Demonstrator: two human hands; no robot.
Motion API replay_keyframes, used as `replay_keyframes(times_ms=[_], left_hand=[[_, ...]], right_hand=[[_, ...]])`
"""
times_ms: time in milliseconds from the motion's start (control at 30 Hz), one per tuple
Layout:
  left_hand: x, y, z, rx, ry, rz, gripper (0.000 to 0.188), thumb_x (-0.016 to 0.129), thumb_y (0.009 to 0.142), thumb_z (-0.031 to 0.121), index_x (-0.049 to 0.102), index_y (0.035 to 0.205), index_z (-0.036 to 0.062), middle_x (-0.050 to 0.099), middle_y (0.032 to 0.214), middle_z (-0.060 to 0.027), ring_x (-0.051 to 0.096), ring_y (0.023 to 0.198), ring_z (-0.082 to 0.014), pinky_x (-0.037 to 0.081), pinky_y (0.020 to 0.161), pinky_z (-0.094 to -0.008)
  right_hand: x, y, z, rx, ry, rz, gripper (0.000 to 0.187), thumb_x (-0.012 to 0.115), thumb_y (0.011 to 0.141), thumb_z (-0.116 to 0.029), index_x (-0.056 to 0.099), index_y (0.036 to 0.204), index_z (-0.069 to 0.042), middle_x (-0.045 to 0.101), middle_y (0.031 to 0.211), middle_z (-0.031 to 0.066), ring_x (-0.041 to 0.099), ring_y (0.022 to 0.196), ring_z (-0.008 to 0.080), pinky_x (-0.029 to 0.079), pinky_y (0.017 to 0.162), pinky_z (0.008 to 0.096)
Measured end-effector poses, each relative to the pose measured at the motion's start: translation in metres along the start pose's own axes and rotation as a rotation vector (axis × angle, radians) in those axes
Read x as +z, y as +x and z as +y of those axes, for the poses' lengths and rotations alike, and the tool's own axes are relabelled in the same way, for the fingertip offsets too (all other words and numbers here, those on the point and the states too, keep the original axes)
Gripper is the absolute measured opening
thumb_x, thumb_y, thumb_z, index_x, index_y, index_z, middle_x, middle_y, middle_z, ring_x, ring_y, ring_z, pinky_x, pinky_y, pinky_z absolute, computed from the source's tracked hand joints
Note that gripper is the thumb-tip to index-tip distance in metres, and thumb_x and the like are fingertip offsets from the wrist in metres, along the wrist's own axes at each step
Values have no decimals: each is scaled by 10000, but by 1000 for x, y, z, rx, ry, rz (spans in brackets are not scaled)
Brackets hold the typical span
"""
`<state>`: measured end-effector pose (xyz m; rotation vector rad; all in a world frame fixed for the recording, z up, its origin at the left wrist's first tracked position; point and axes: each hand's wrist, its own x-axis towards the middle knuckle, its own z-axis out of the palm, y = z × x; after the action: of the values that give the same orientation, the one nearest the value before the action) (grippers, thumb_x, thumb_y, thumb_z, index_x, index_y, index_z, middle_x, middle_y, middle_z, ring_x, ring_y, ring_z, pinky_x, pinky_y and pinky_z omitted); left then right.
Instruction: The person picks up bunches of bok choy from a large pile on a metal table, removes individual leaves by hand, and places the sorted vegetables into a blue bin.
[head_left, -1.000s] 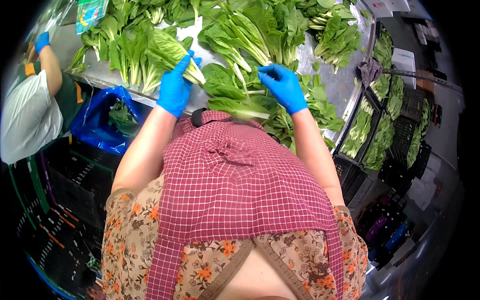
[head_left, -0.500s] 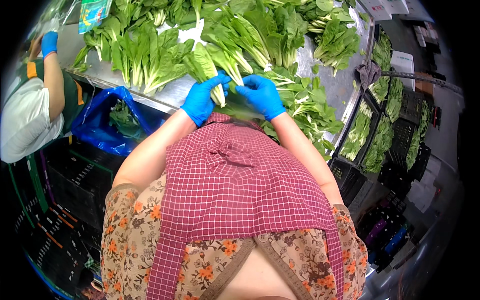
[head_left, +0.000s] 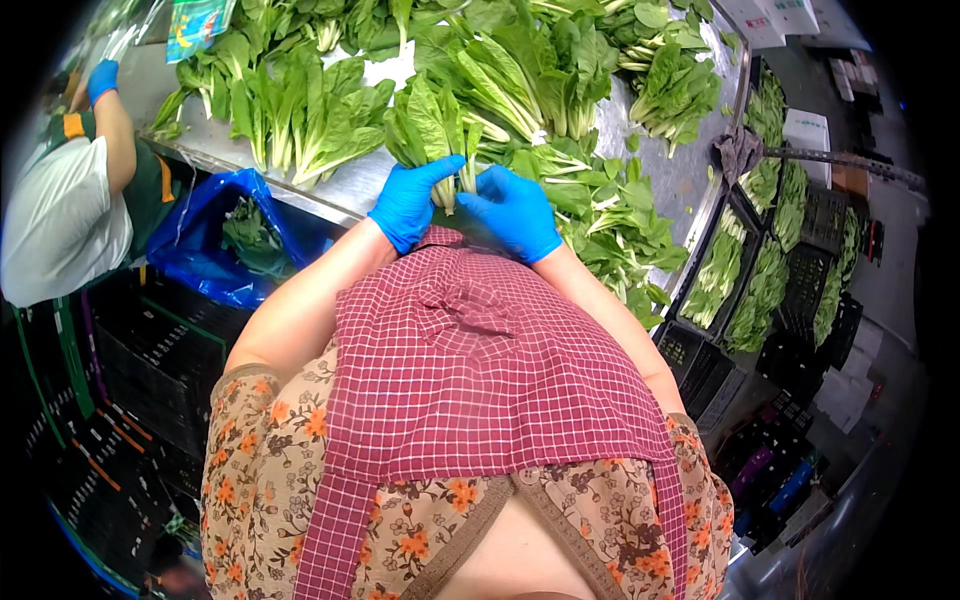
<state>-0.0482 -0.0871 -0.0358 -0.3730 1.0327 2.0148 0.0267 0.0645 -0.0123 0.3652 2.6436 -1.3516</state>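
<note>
In front of my apron, my left hand (head_left: 410, 203), in a blue glove, is closed round the pale stalk ends of a bunch of leafy greens (head_left: 424, 130), its thumb laid across the front. My right hand (head_left: 514, 212), gloved in blue too, is closed with its fingertips at the base of a narrower leafy green (head_left: 467, 160) held upright against that bunch. The fingers partly hide the stalk ends. Just beyond my hands, long leafy greens (head_left: 300, 115) lie in rows on the metal table (head_left: 335, 203). Looser leaves (head_left: 620, 215) are heaped beside my right hand.
A blue plastic bag (head_left: 185, 262) with leaves inside hangs open at the table's left edge. Further left stands a co-worker (head_left: 70, 215) with a blue glove. Black crates (head_left: 712, 265) of greens line the right side. A grey cloth (head_left: 737, 153) sits on the right table edge.
My right hand has brought its leafy green in against the bunch in my left hand. The bunch now stands more upright, and both hands have come slightly closer to my apron.
</note>
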Motion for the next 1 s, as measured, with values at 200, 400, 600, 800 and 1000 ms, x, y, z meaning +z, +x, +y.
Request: replay_keyframes(times_ms=[200,400,600,800,1000], left_hand=[[-2,3,-4,64,15,50,244,624,810,63,580,1046,22,632,888,-65,607,783,-177,495,687,-292],[-43,17,0,52,9,26,228,629,809,60,595,1032,20,628,873,-66,601,759,-165,495,665,-291],[-34,17,6,217,-193,238,345,686,740,17,591,1071,-3,636,938,-63,596,749,-155,488,670,-262],[-17,11,10,205,-87,184,346,657,778,49,568,1109,-1,641,898,-78,599,766,-159,478,672,-268],[-28,13,14,274,-149,250,326,680,758,43,589,1070,7,638,963,-71,601,791,-160,481,687,-269]], right_hand=[[2,1,11,47,189,70,261,692,763,-319,626,876,-93,620,708,97,593,619,206,466,568,315],[-45,-2,11,190,100,-144,249,694,754,-305,658,918,-122,631,703,82,599,629,194,464,578,305],[-86,15,26,147,-154,-288,292,658,757,-360,684,920,-119,652,742,110,627,677,224,477,623,336],[-32,70,39,94,-429,147,322,636,770,-386,669,963,-129,659,819,113,630,747,265,488,670,355],[-22,80,38,84,-483,98,285,661,731,-348,668,935,-150,628,938,121,609,852,301,482,736,387]])
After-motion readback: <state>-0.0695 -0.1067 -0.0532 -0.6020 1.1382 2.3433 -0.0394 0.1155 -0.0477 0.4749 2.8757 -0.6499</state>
